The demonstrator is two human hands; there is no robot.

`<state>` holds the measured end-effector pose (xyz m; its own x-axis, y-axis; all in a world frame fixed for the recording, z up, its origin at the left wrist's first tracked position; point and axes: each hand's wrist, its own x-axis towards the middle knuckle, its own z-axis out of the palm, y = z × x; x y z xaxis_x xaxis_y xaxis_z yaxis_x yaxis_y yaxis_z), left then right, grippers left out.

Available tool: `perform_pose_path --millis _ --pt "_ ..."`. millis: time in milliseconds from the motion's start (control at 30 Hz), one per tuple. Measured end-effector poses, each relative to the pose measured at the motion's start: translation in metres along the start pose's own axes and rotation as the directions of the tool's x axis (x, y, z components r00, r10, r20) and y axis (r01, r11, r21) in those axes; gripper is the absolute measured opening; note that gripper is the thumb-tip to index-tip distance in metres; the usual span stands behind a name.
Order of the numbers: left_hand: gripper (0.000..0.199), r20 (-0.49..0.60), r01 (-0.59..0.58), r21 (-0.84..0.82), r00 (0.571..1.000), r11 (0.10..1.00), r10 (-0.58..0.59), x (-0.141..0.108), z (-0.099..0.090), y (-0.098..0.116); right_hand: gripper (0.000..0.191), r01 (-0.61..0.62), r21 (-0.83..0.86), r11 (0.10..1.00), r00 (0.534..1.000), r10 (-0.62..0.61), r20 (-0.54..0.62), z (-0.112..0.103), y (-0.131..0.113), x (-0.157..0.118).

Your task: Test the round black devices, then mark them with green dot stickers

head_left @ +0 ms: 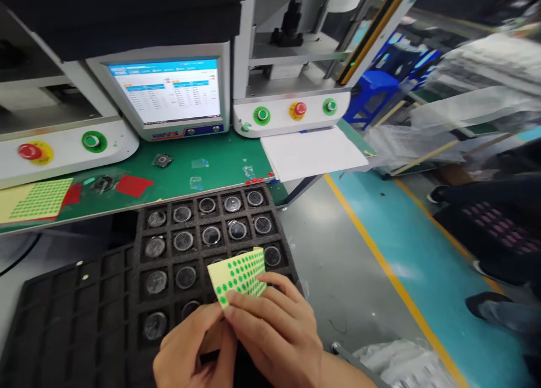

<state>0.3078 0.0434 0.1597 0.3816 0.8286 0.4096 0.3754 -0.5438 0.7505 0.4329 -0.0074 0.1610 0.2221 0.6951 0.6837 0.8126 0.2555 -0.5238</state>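
A pale yellow sheet of green dot stickers [247, 269], slightly curved, is held up over a black foam tray [141, 264]. My right hand [281, 326] grips the sheet, its fingers lying across the dotted face. At the lower left corner of the sheet, my left hand [194, 345] is closed in a pinch, its fingertips touching the edge beside the right fingertips. Round, watch-like parts [211, 234] with dark faces and metal rims sit in the tray's compartments. The hands and the sheet hide several compartments in the lower middle.
Another black compartment tray [63, 314] lies at left. Behind, a green bench [177, 173] carries a monitor [164, 92], machines with push buttons [298, 110], white paper [313, 154], red pieces [134, 185] and another sticker sheet [42, 199]. A person's legs [507, 314] show at right beyond the floor's yellow line.
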Motion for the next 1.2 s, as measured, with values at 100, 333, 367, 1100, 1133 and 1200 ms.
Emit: perform_pose_path --millis 100,333,367,1100,1133,1200 --pt "0.021 0.076 -0.075 -0.059 0.994 0.995 0.079 0.007 -0.004 0.003 0.015 0.038 -0.004 0.999 0.997 -0.037 0.066 -0.006 0.002 -0.001" --pt "0.030 0.196 -0.105 -0.100 0.973 0.989 0.123 0.018 -0.018 0.008 0.012 0.082 0.029 0.996 0.993 -0.084 0.079 -0.004 0.003 -0.006" --pt "0.029 0.206 -0.098 -0.097 0.972 0.991 0.116 0.018 -0.018 0.007 0.012 0.073 0.032 0.997 0.995 -0.075 0.072 -0.004 0.002 -0.006" --pt "0.027 0.763 0.843 -0.417 0.528 0.340 -0.373 0.051 -0.028 -0.010 0.011 -0.533 0.441 0.722 0.845 0.431 0.317 -0.014 0.009 0.015" --pt "0.028 0.775 0.857 -0.392 0.504 0.335 -0.381 0.054 -0.028 -0.010 0.008 -0.473 0.425 0.772 0.880 0.392 0.269 -0.016 0.011 0.017" --pt "0.026 0.778 0.857 -0.367 0.496 0.362 -0.386 0.060 -0.029 -0.009 0.015 -0.307 0.355 0.883 0.948 0.249 0.200 -0.023 0.015 0.023"
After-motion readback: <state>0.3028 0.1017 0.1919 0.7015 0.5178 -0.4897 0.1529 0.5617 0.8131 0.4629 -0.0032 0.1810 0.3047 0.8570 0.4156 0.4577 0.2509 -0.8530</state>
